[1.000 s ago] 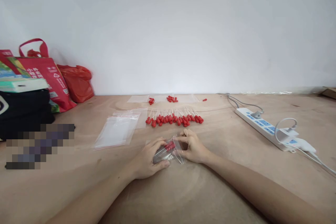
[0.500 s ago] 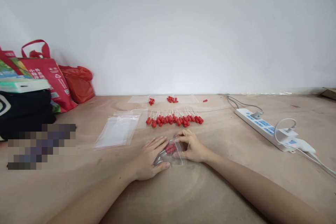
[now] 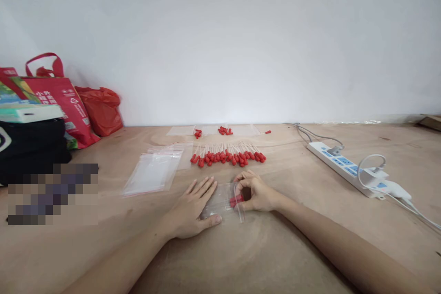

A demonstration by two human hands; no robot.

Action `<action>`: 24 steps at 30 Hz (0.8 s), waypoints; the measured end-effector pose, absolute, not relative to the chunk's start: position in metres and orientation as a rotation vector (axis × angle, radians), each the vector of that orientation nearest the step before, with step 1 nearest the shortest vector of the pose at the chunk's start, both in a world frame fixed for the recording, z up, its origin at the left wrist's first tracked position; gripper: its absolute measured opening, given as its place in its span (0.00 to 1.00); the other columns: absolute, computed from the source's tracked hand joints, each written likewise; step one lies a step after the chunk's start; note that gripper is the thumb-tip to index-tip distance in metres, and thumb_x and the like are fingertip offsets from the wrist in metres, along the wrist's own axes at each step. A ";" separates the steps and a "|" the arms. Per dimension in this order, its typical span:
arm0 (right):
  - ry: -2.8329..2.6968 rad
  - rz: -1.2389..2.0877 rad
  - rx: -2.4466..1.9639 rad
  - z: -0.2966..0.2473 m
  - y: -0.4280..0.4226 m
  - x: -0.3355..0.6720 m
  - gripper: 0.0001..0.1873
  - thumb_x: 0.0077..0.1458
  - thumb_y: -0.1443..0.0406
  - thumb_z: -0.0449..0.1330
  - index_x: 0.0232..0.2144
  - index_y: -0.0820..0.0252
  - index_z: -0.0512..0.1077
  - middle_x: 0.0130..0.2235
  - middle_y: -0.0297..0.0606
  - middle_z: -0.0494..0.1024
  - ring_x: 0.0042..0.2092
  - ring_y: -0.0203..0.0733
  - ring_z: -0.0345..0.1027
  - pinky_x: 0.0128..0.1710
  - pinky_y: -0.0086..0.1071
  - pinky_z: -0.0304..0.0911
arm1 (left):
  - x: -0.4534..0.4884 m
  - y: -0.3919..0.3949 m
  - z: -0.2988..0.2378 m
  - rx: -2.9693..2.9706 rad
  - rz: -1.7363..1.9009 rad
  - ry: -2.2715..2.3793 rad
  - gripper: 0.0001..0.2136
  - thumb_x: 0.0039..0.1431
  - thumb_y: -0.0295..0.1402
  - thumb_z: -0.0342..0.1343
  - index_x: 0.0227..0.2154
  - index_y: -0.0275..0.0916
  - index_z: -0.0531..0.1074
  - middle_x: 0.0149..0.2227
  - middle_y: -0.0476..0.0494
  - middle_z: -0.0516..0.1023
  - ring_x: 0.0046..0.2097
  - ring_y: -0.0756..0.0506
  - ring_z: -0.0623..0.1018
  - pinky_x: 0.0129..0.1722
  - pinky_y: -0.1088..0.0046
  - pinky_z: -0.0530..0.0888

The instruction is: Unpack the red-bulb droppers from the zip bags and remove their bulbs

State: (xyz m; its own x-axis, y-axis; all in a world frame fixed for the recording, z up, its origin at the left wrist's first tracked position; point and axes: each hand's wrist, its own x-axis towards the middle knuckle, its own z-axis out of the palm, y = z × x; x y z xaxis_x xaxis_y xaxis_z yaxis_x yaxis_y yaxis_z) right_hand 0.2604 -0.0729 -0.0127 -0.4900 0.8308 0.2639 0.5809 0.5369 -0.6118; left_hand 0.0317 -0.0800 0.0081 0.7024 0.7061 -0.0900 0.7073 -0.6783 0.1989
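Note:
My left hand [image 3: 195,211] lies flat with fingers spread, pressing the left part of a clear zip bag [image 3: 220,197] onto the table. Inside the bag are droppers with clear tubes, their red rubber bulbs [image 3: 236,200] at its right end, by the mouth. My right hand [image 3: 257,193] is curled at that end, thumb and fingers closed around the bulbs; its fingertips are partly hidden. Beyond both hands lies a row of many loose red-bulbed droppers [image 3: 227,156], bulbs toward me.
A stack of clear zip bags [image 3: 153,172] lies left of the row. Filled bags [image 3: 210,131] rest near the wall, with red bulbs [image 3: 225,131] showing. A power strip [image 3: 344,165] with cables is at right. A red shopping bag [image 3: 58,101] and black bag [image 3: 34,151] stand at left.
The red bulbs have shifted right within the bag, up against my right fingers. The bag lies flatter, and my left hand is spread wider over it.

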 end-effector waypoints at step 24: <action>-2.041 1.374 -1.125 -0.004 -0.065 0.316 0.19 0.31 0.61 0.67 0.29 0.62 0.70 0.25 0.29 0.70 0.25 0.28 0.60 0.24 0.23 0.56 | 0.039 -0.085 0.016 2.706 0.132 0.733 0.24 0.58 0.44 0.42 0.57 0.52 0.44 0.61 0.51 0.46 0.61 0.42 0.47 0.58 0.53 0.44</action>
